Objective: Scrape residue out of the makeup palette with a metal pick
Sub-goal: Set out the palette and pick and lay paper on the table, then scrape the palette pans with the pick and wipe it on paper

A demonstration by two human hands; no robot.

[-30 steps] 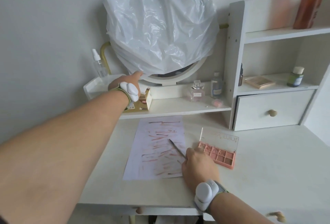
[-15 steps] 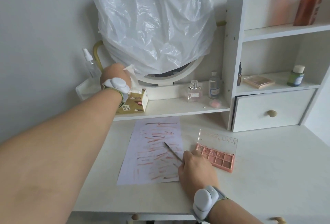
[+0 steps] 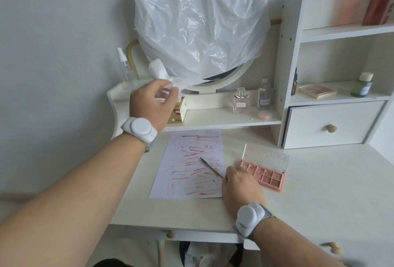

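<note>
A pink makeup palette lies open on the white desk, its clear lid standing up behind it. My right hand rests just left of the palette, shut on a thin metal pick whose tip points up-left over a white paper sheet streaked with pink and brown marks. My left hand is raised over the low shelf at the back left, shut on a white tissue that sticks up above the fingers. A gold tissue box stands just behind that hand.
A round mirror under a clear plastic bag stands on the low shelf, with a perfume bottle, a clear bottle and a spray bottle. A white shelf unit with a drawer fills the right.
My left hand has pulled a white tissue up out of the gold box and lifted it away. My right hand and the pick have stayed over the paper.
</note>
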